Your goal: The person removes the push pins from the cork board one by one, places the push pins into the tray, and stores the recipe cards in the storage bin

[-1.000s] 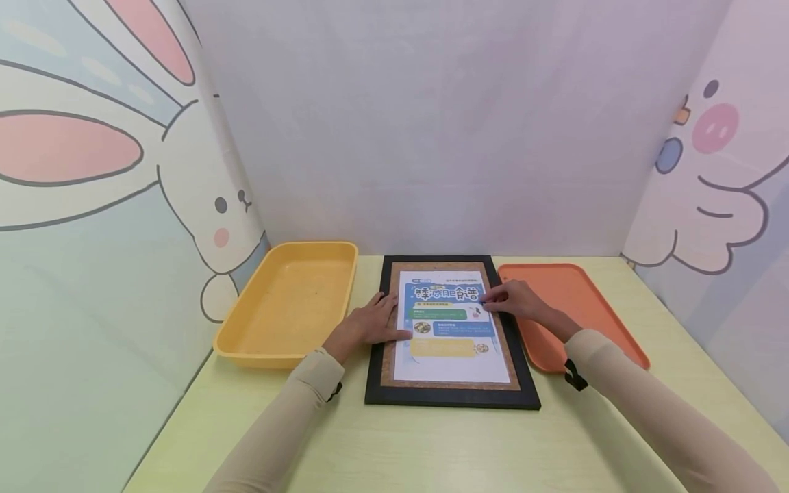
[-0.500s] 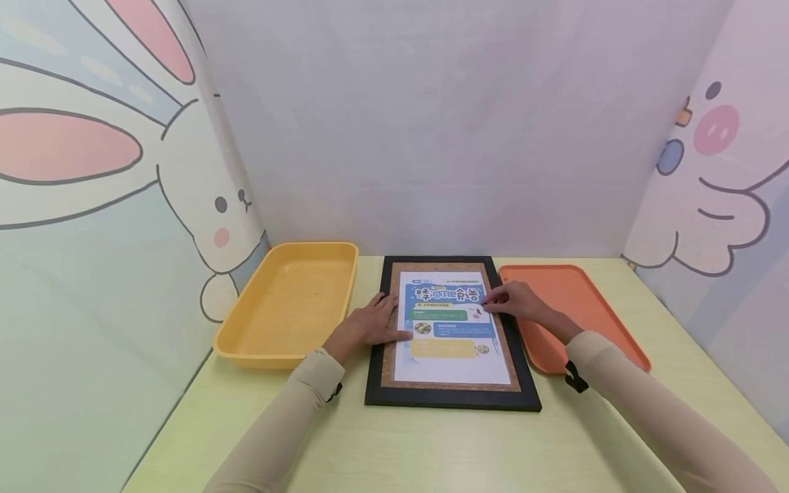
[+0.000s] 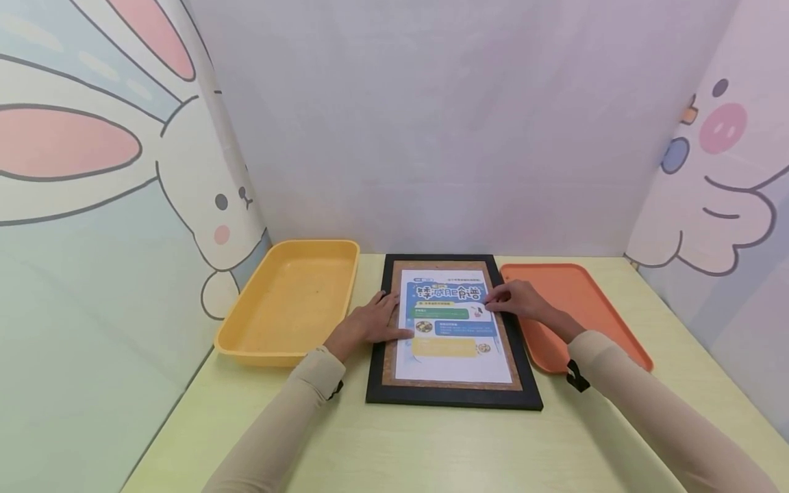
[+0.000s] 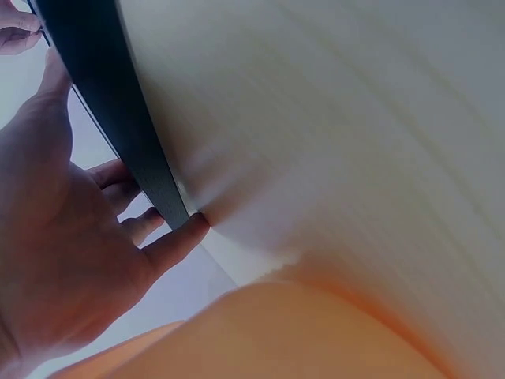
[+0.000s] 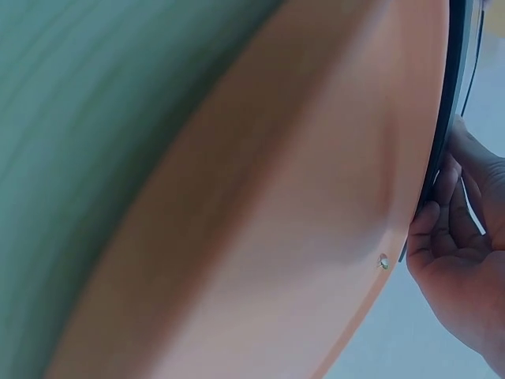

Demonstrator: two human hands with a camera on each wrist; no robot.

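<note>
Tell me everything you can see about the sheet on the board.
The sheet is white, apparently paper, printed with a large heading on blue above green, blue and yellow blocks and small pictures; its lower end is blank. It lies flat on the cork-like face of the black-framed board, heading at the far end. The left hand reaches its thumb over the left edge; the right hand has fingertips at the right edge. All four corners show.
</note>
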